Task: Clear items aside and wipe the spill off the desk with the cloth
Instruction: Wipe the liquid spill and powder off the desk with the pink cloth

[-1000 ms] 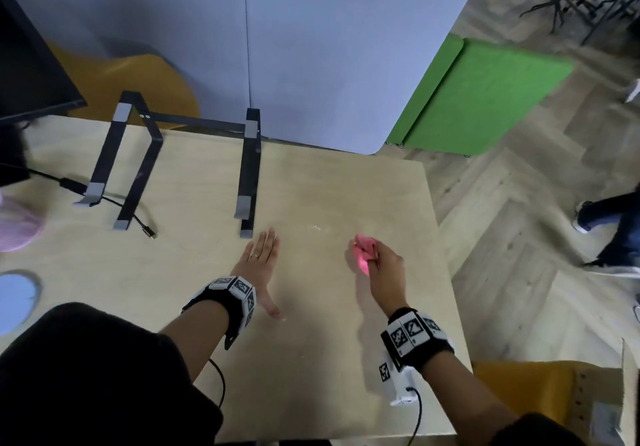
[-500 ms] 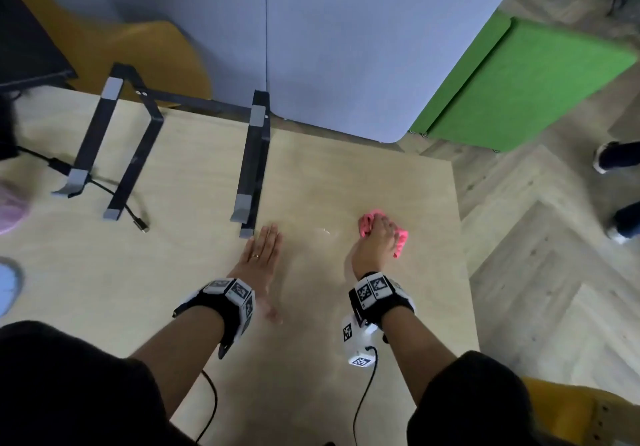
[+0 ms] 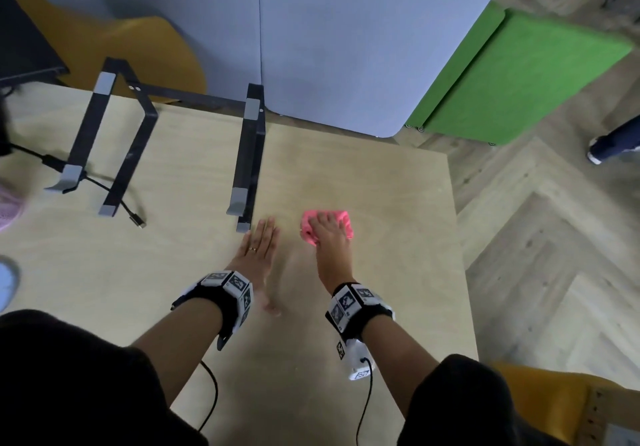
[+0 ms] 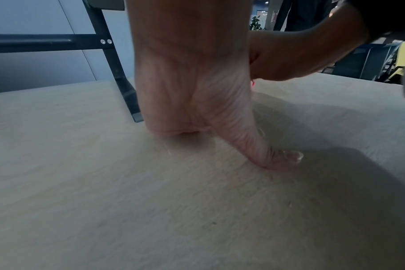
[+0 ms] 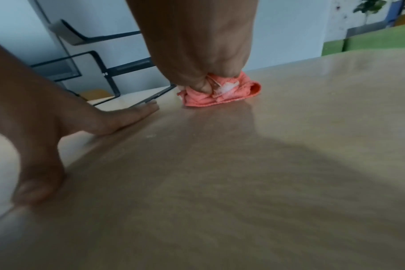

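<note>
A bunched pink cloth (image 3: 343, 220) lies on the pale wooden desk (image 3: 398, 203), right of the centre. My right hand (image 3: 329, 229) presses down on it. In the right wrist view the fingers (image 5: 204, 85) curl round the wad of the cloth (image 5: 234, 93). My left hand (image 3: 261, 241) rests flat on the desk just left of the cloth, fingers straight and thumb (image 4: 280, 159) spread out. The wood in front of the cloth has a faint glossy sheen (image 5: 220, 117); I see no distinct puddle.
A black laptop stand (image 3: 249, 154) stands behind my left hand, its foot close to the fingertips. A loose cable plug (image 3: 138, 219) lies further left. Pink (image 3: 8, 206) and blue (image 3: 7, 282) objects sit at the left edge. The desk's right edge (image 3: 457, 237) is near the cloth.
My right hand brought the cloth down from above the desk onto the wood, then slid it left toward my left hand. The left hand stayed flat in place.
</note>
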